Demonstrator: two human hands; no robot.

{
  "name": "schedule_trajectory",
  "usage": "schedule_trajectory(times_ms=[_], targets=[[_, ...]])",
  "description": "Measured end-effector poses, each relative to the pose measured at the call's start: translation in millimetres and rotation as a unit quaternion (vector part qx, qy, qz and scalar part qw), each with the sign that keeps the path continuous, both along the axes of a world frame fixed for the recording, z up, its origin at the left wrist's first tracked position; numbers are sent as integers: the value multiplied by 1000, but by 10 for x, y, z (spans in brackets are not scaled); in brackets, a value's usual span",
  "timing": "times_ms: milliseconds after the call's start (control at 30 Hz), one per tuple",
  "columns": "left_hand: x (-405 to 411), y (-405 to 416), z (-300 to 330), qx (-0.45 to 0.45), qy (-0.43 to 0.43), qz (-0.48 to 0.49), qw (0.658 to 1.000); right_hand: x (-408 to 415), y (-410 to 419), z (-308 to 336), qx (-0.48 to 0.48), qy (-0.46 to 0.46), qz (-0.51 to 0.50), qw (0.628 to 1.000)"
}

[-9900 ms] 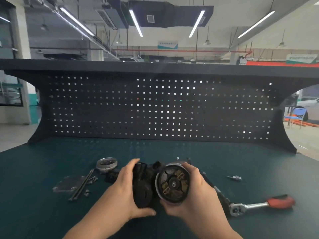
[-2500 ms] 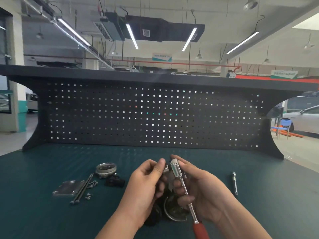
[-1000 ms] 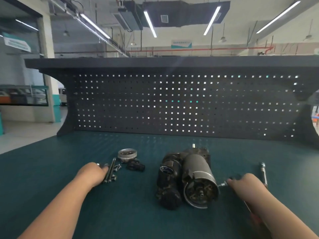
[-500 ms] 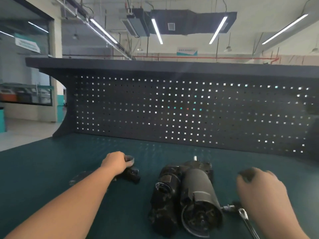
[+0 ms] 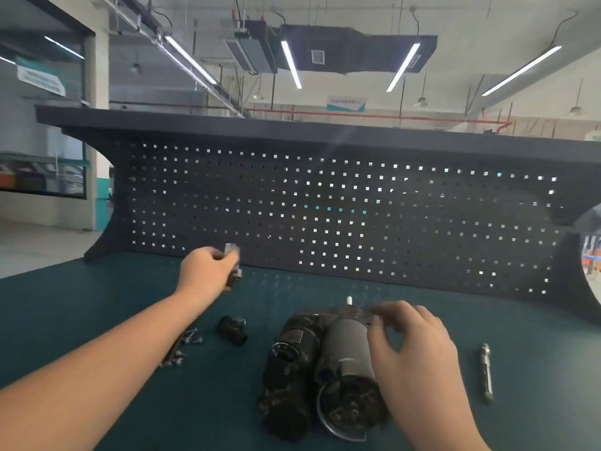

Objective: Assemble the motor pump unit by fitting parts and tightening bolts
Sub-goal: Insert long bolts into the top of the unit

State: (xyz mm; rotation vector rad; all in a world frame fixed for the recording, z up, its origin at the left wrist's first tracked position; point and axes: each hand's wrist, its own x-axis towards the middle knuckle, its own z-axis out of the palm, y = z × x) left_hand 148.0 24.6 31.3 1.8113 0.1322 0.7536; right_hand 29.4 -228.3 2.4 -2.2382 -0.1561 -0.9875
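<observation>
The dark motor pump unit (image 5: 312, 362) lies on the green bench top, its open round end facing me. My left hand (image 5: 205, 271) is raised above the bench at the left and grips a small silvery metal cap (image 5: 233, 263), which is blurred. My right hand (image 5: 409, 349) hangs over the right side of the motor's grey cylinder. Its fingers are loosely bent, with the fingertips at the unit's far end, and it holds nothing.
A small black part (image 5: 232, 330) lies left of the unit. Long bolts and screws (image 5: 182, 346) lie partly under my left forearm. A metal extension bar (image 5: 486, 372) lies at the right. A dark pegboard wall (image 5: 325, 216) closes the back of the bench.
My left hand has lifted the metal cap off the bench. My right hand has moved left from beside the ratchet onto the motor. The ratchet is no longer in view.
</observation>
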Motion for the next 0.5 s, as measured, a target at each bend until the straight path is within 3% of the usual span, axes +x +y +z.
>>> schedule_trajectory(times_ms=[133,200,267,333,367,433,500], targets=[[-647,-321,213,32,-86,-89,992,-34,42,11,113,-9,84,990],[-900,-479,175,-8,-67,-186,980,-64,93,42,227,58,187,954],[-1111,-666,78,-111,2,-338,935,-47,113,11,307,134,267,904],[-1283,-833,-19,-170,53,-446,877,-47,104,3,309,135,268,903],[-1318,-887,-56,-173,54,-457,871,-49,94,14,310,118,252,909],[-1322,-913,-79,-139,23,-414,900,-24,45,5,318,81,219,919],[-1270,-810,-103,-18,-35,-294,955,4,-9,-29,349,69,201,913]])
